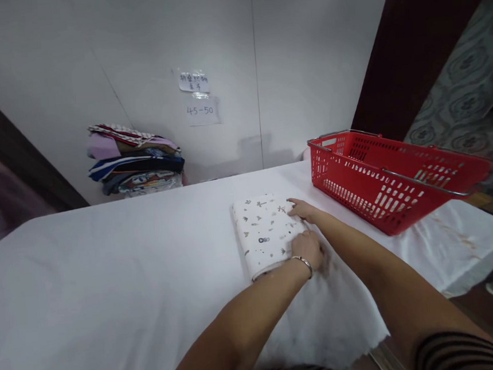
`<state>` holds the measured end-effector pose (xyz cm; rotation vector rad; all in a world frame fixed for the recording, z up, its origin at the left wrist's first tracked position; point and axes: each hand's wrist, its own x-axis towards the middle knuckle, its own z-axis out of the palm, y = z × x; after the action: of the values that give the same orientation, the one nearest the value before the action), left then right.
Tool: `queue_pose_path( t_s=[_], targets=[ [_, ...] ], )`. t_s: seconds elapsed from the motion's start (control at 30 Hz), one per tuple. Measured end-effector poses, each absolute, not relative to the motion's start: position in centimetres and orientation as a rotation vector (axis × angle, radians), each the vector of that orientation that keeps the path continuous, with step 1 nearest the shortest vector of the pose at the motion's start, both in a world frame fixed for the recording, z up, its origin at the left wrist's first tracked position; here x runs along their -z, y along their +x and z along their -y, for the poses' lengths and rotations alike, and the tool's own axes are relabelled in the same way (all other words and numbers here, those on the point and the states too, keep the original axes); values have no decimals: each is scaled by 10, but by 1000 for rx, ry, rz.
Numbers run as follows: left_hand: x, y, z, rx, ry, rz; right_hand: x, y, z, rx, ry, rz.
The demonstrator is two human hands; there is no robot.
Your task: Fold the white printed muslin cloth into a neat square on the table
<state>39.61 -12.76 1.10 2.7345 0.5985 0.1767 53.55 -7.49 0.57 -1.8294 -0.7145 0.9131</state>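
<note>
A folded white cloth point(266, 235) printed with small grey and brown motifs lies on the white-covered table. My left hand point(308, 248), with a bracelet at the wrist, is closed with curled fingers at the cloth's near right edge; its fingertips are partly hidden. Farther up that same edge, my right hand point(304, 210) grips the far right corner, one finger stretched over the top of the print. The cloth's layers show as a rounded fold along its near side.
A red plastic basket point(350, 184) with metal handles stands to the right on the white table cover point(129, 276). At the back left, a pile of folded clothes point(136, 160) rests against the wall. Two paper signs point(203, 111) hang there, one reading "45-50".
</note>
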Motion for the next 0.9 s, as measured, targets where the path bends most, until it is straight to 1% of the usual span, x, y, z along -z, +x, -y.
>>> queue_pose_path(
  t_s=[0.17,0.33,0.5,0.6,0.7,0.8,0.9],
  targets=[
    [-28,355,107,-243,2678,-322,-4,532,87,-917,-1778,737],
    [-37,281,68,-426,2583,-565,-2,529,117,-933,-1881,767],
    [-15,230,61,-437,2589,-703,-1,519,149,-916,-1954,778],
    [4,220,62,-646,2622,-632,-1,515,163,-885,-2042,786],
    [16,220,60,-801,2625,-609,-3,509,170,-773,-2162,830],
    [20,224,59,-832,2657,-636,-6,504,172,-689,-2180,845],
    [19,228,60,-810,2746,-635,-4,502,174,-659,-2079,828]
  ],
)
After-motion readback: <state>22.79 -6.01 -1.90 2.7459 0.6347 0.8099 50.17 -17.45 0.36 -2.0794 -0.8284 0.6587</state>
